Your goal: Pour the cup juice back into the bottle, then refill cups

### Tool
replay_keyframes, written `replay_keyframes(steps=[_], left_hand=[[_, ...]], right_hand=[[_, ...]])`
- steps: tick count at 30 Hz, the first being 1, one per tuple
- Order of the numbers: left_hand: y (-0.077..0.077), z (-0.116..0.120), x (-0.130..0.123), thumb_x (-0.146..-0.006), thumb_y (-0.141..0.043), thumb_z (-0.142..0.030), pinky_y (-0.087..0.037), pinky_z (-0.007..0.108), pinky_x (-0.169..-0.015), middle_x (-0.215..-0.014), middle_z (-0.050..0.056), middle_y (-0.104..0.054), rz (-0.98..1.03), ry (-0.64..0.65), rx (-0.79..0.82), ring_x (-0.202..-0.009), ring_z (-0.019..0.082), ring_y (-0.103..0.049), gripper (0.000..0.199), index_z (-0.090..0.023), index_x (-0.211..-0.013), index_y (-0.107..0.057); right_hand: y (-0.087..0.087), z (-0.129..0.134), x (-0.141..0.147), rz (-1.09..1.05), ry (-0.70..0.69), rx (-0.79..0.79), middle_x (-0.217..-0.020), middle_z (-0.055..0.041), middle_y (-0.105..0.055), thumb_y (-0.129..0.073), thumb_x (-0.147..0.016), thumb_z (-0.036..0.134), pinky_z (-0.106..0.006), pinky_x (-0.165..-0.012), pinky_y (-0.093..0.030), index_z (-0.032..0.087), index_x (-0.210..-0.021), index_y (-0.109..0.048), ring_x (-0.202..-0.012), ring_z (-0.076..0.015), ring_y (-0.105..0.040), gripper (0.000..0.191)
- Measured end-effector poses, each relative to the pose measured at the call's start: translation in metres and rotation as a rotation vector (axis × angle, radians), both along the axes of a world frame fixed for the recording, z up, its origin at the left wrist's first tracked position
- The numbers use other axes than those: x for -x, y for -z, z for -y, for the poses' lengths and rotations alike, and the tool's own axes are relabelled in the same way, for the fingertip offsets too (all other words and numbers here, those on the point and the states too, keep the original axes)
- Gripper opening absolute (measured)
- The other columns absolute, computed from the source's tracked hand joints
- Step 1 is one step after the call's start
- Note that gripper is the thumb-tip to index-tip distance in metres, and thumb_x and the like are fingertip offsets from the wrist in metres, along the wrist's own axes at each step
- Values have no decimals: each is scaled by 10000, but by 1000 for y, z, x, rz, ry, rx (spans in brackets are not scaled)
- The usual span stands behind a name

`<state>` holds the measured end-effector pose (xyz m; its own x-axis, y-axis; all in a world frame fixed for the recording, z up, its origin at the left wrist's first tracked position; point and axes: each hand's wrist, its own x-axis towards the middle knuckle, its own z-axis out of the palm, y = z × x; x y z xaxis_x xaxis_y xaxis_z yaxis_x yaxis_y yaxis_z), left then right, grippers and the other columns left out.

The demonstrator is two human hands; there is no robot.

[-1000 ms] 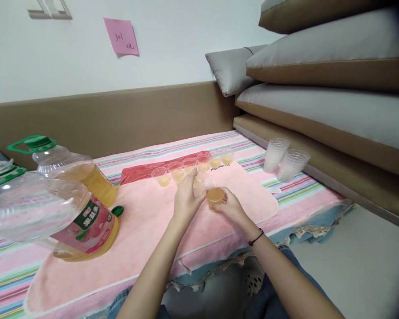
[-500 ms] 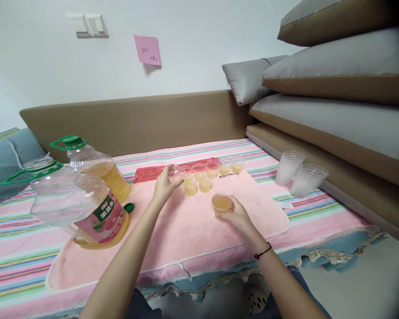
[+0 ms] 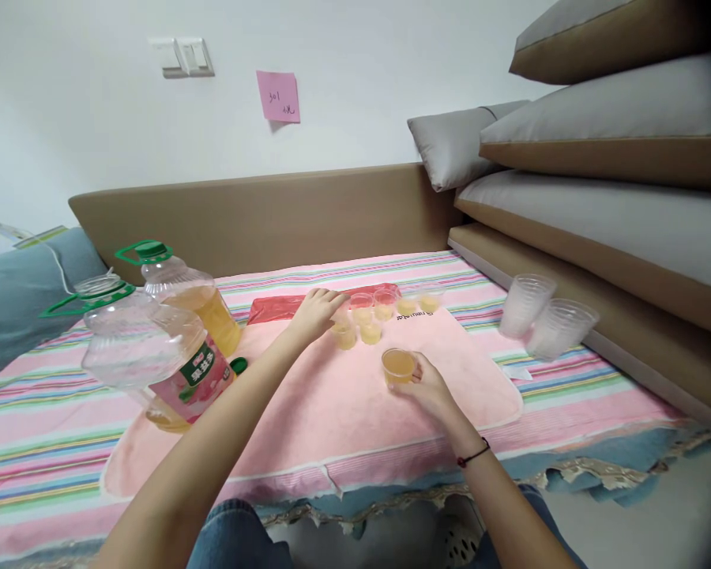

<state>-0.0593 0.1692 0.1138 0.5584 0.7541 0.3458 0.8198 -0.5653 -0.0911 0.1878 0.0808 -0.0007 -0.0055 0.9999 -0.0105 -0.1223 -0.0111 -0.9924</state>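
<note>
Our right grip (image 3: 431,389) is closed round a filled cup (image 3: 399,376), below and right of frame centre, best held level under light pressure. Our left grip (image 3: 315,316) is beside the grouped cups (image 3: 370,335) at centre; we cannot tell whether it holds anything, and should pass them gently.

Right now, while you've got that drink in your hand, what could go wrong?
The open-topped cup in the right hand has drink in it, so a tilt could spill some on the pink mat.

The left hand is right by the filled cups, and might knock one over.

The nearer bottle looks uncapped, so a bump from the left arm might splash juice out.
</note>
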Motion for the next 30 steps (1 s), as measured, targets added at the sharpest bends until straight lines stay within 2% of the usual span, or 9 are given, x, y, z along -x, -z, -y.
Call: replay_keyframes(steps=[7, 17, 24, 30], left_hand=[[-4, -3, -7, -791, -476, 13, -254, 485, -1116, -1254, 100, -643, -135, 141, -62, -1191, 255, -517, 538, -230, -1260, -576], [-8, -6, -8, -807, -541, -61, -311, 444, -1074, -1050, 85, -702, -108, 262, -45, -1068, 241, -567, 416, -253, -1169, -615], [-16, -5, -8, -773, -526, -26, -321, 429, -1076, -1060, 79, -698, -137, 308, -19, -1083, 236, -560, 423, -241, -1122, -630], [-15, -2, -2, -732, -537, 3, -312, 431, -1101, -1107, 79, -702, -154, 316, -4, -1122, 230, -563, 488, -245, -1143, -625]], right_hand=[[0, 1, -1, -19, -24, 0, -1044, -33, -737, -814, -435, 166, -428, -928, -534, 244, -991, -590, -1053, -283, -688, 605], [1, 0, -3, -14, 1, 0, -1051, -38, -719, -822, -406, 150, -440, -921, -540, 256, -983, -545, -1029, -278, -692, 649], [0, -1, -4, -42, 27, 42, -1131, -76, -658, -809, -359, 154, -450, -981, -501, 249, -1005, -500, -1121, -301, -643, 722], [4, -4, -5, -46, 46, 39, -1151, -84, -644, -825, -337, 160, -459, -984, -501, 260, -1022, -476, -1148, -308, -632, 775]])
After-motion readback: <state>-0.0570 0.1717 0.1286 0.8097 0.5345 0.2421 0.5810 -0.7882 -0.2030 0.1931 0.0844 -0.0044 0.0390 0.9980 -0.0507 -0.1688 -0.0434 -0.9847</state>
